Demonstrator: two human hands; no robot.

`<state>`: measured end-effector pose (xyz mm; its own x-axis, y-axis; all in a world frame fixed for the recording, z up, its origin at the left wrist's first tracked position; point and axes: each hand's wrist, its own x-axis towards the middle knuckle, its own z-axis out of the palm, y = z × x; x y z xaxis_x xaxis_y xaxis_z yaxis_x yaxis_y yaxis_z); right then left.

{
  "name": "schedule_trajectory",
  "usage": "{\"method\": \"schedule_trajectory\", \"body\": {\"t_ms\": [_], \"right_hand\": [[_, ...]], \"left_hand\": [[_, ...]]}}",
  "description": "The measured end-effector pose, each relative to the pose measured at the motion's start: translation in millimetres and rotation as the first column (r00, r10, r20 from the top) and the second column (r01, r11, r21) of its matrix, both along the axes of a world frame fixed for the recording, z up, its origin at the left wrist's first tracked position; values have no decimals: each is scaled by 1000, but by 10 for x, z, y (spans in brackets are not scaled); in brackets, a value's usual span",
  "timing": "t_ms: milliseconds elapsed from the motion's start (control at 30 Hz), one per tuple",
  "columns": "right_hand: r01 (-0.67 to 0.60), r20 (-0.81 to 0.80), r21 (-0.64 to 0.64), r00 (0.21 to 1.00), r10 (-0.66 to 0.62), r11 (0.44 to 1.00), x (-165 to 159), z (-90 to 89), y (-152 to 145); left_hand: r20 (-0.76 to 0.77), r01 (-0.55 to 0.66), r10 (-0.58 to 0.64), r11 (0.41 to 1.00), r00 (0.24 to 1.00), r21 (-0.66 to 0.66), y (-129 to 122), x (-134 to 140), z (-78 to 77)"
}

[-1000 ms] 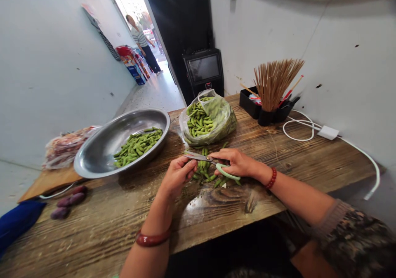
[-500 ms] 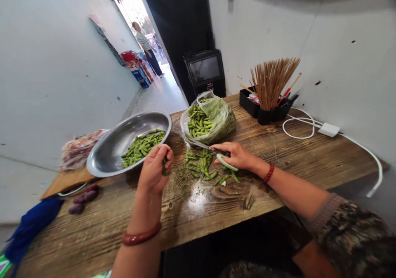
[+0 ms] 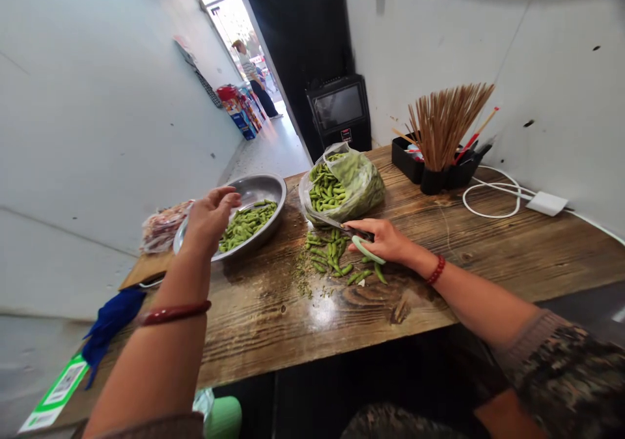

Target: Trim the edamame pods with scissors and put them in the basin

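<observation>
My left hand is over the near left side of a steel bowl, its fingers stretched out and nothing seen in them. Green soybean pods lie heaped in the bowl. In my right hand is a pair of scissors with pale green handles, the blades pointing left toward a plastic bag full of pods. Below the blades, loose pods are spread on the wooden table, with small trimmed bits beside them.
Behind my right hand stands a black holder with brown sticks. A white cable with an adapter lies at the right. Farther left are a bagged pinkish bundle and a blue cloth. A person is by the doorway.
My left hand has moved left from beside the bowl's near rim to over the bowl, and its closed fingers have opened. The right hand still holds the scissors. The view has shifted left.
</observation>
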<state>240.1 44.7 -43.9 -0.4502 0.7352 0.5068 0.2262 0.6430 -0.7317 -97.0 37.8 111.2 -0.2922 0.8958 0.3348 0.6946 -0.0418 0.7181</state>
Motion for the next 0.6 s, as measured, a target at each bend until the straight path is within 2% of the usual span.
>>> {"method": "schedule_trajectory", "body": {"t_ms": [33, 100, 167, 267, 400, 500, 600], "right_hand": [[-3, -3, 1, 1000, 3, 1000, -1, 8, -7], [-6, -1, 0, 1000, 6, 1000, 1, 26, -16], [-5, 4, 5, 1000, 5, 1000, 5, 45, -19], [3, 11, 10, 1000, -3, 1000, 11, 66, -17], [11, 25, -1, 1000, -11, 1000, 10, 74, -19], [-1, 28, -10, 1000, 2, 1000, 7, 70, -16], [-8, 43, -11, 999, 9, 1000, 10, 61, -5]], "left_hand": [[90, 47, -48, 999, 995, 8, -63, 117, -51], [162, 150, -149, 989, 975, 7, -189, 369, -181], [202, 228, -221, 973, 954, -14, -293, 593, -349], [224, 286, -265, 956, 938, -66, -364, 828, -645], [30, 367, -366, 924, 930, -105, -308, 983, -989], [-118, 456, -468, 883, 876, -115, -244, 1019, -1160], [-190, 521, -544, 839, 817, -158, -224, 1027, -1288]]}}
